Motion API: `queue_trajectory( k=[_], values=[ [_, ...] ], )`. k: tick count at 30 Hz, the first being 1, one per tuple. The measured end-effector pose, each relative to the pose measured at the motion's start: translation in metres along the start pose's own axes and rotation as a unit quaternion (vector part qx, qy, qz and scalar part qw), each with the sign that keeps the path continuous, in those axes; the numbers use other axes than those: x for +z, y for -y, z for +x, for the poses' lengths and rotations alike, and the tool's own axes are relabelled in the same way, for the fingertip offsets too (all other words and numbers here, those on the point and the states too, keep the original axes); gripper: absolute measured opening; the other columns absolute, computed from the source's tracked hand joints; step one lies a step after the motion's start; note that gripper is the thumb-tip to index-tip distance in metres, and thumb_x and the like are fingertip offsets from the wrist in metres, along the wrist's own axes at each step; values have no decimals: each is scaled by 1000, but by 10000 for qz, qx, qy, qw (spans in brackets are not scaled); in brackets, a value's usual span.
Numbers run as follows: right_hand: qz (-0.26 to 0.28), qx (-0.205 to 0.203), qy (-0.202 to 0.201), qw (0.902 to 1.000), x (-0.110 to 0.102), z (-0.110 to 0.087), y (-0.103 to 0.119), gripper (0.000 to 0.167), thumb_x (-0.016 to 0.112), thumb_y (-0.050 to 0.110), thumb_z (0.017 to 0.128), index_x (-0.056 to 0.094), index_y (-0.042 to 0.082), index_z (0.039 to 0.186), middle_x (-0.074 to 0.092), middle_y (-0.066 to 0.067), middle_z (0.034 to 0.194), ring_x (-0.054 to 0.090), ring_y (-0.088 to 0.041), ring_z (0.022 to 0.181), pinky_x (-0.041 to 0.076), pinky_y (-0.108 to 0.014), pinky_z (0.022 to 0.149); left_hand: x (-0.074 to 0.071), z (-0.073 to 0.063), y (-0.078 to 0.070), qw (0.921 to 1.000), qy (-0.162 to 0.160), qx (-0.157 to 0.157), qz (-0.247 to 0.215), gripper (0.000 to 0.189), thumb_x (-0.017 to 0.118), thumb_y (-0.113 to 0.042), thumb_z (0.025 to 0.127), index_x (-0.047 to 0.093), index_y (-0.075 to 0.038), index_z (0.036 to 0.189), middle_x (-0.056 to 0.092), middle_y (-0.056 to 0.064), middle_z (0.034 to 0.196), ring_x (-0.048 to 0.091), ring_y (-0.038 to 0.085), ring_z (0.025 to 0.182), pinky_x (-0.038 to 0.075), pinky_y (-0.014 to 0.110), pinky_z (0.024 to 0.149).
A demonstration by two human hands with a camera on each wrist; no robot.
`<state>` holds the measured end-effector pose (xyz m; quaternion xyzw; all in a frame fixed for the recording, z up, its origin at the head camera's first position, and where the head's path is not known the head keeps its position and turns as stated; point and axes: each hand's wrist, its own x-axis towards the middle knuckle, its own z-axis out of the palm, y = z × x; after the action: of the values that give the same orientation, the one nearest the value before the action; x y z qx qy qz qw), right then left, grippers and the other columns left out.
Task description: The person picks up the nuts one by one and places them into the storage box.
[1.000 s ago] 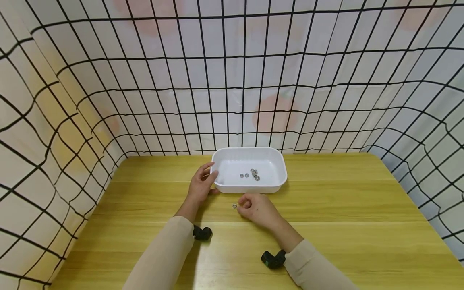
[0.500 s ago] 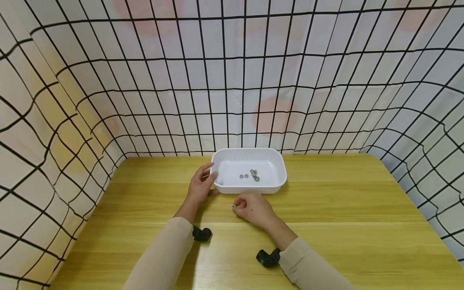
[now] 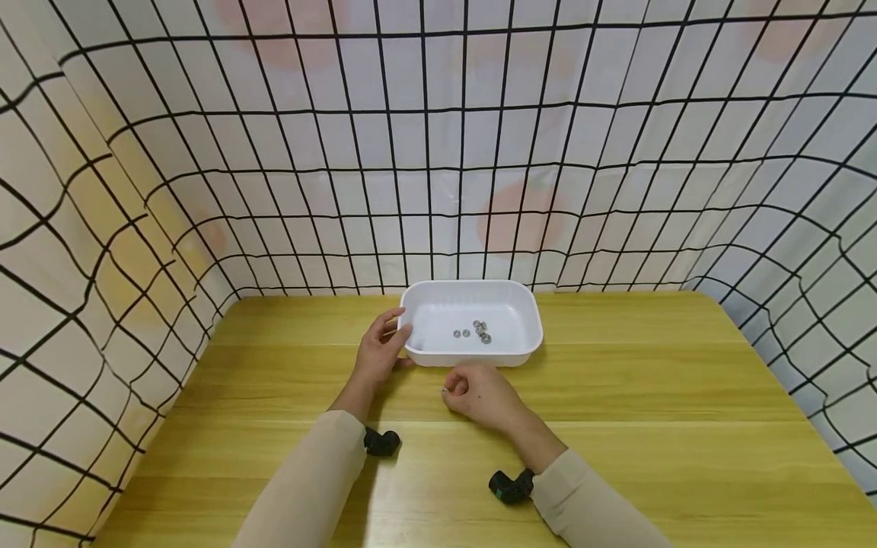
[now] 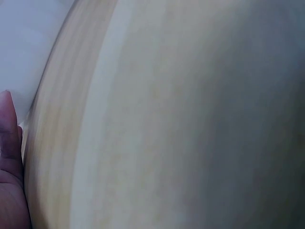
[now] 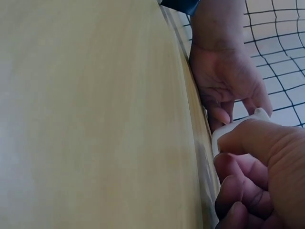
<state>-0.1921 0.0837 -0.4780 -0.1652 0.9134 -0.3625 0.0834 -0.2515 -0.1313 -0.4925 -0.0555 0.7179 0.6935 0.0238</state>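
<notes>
A white plastic tray (image 3: pixel 428 358) stands on the wooden table, with several small silvery nuts (image 3: pixel 483 332) lying in its middle and right part. My left hand (image 3: pixel 378 354) holds the tray's left end, fingers and thumb at the rim and wall. Just in front of the tray, my right hand (image 3: pixel 485 396) pinches one small metal nut (image 3: pixel 444 390) between thumb and index finger, low over the table. In the right wrist view the right hand's curled fingers (image 5: pixel 233 191) show, but the nut is hidden. A sliver of the left hand (image 4: pixel 10 162) appears beside the tray in the left wrist view.
The wooden table (image 3: pixel 651 411) reaches out on both sides and in front of the tray. A black grid net (image 3: pixel 462 167) over pale cloth closes off the back and both sides. Each wrist wears a small black camera (image 3: pixel 510 487).
My right hand has moved slightly left and closed thumb and index finger on the nut that lay on the table. The left hand and the tray stay in place.
</notes>
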Motion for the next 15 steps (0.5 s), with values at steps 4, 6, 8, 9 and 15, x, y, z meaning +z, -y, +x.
queue_trajectory(
  k=[4, 6, 8, 9, 15],
  values=[
    [40, 63, -71, 9999, -4, -3, 2, 8, 76, 27, 89, 70, 22, 87, 62, 9, 74, 56, -9, 69, 49, -25, 64, 0, -1, 0, 10000, -22, 11, 13, 44, 69, -32, 99, 58, -30, 142, 55, 12, 143, 60, 30, 115, 61, 27, 60],
    [107, 56, -155, 9998, -7, -4, 4, 7, 76, 27, 89, 71, 22, 88, 63, 9, 74, 57, -10, 69, 49, -25, 64, 0, 0, 1, 10000, -32, 6, 3, 43, 69, -32, 99, 58, -30, 141, 55, 11, 143, 59, 29, 115, 61, 27, 60],
    [249, 51, -236, 9994, -11, -6, 5, 6, 76, 25, 89, 71, 22, 88, 63, 8, 75, 58, -10, 69, 50, -25, 63, 0, 1, 2, 10000, -35, 1, 9, 43, 69, -31, 99, 58, -30, 141, 55, 12, 143, 59, 29, 115, 61, 27, 60],
    [319, 45, -272, 9991, -13, -7, 6, 5, 76, 24, 89, 72, 22, 88, 63, 7, 75, 58, -11, 69, 50, -25, 62, 0, 1, 2, 10000, -33, -2, 7, 43, 69, -31, 99, 58, -30, 141, 55, 11, 143, 59, 28, 115, 61, 26, 60],
    [587, 146, -347, 9976, -30, -15, 11, 6, 76, 23, 90, 71, 21, 91, 63, 5, 77, 55, -12, 63, 47, -23, 54, -1, 2, 2, 10000, 10, -12, 15, 45, 69, -33, 99, 57, -29, 142, 54, 12, 144, 58, 29, 117, 62, 27, 61]
  ],
)
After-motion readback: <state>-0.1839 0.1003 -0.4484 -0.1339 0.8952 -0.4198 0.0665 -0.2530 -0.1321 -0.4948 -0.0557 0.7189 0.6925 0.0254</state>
